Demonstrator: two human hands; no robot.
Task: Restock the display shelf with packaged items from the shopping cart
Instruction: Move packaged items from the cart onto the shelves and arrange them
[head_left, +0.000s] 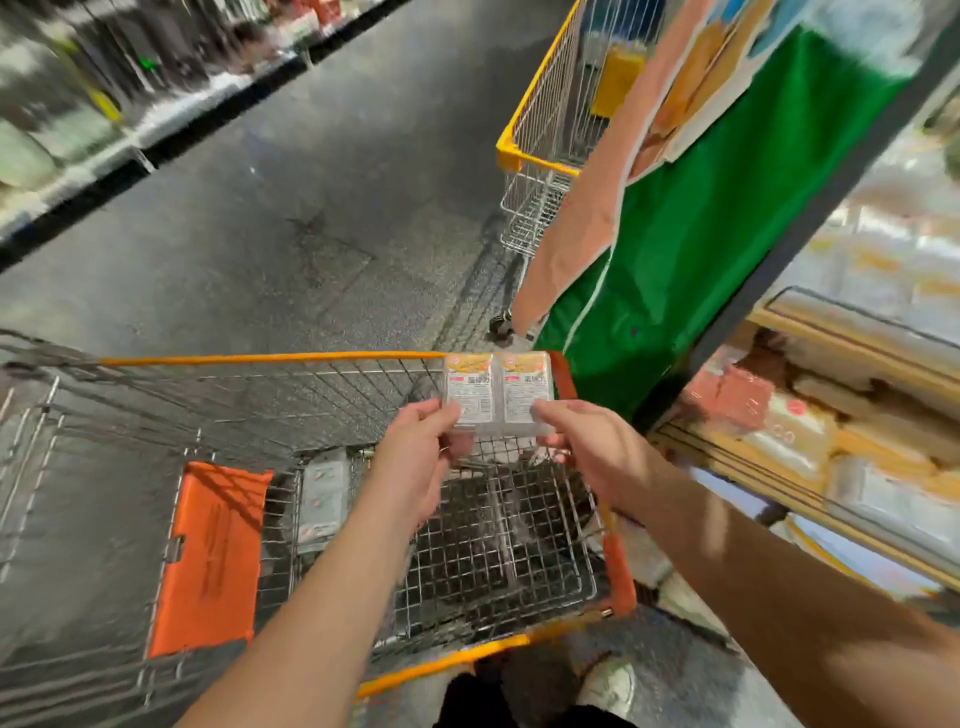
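A twin pack of packaged food (496, 392), two clear tubs joined side by side with orange-and-white labels, is being held up above the far right corner of the shopping cart (270, 358). It is being gripped at its lower left edge by the left hand (423, 457), thumb laid over the label and fingers (457, 444) curled underneath. Its lower right edge is being pinched by the right hand (597, 449), thumb on top, remaining fingers tucked below. Both forearms are being extended forward from the bottom of the view, converging on the pack, wrists slightly raised.

Another pack (323, 499), grey and blurred, is lying in the wire basket beside the orange child-seat flap (208, 556). The display shelf (831, 431) is being seen at the right, stocked with pale and orange packages, blurred. A second cart (545, 150) with yellow trim is standing further down the aisle, beside a green banner (701, 234).
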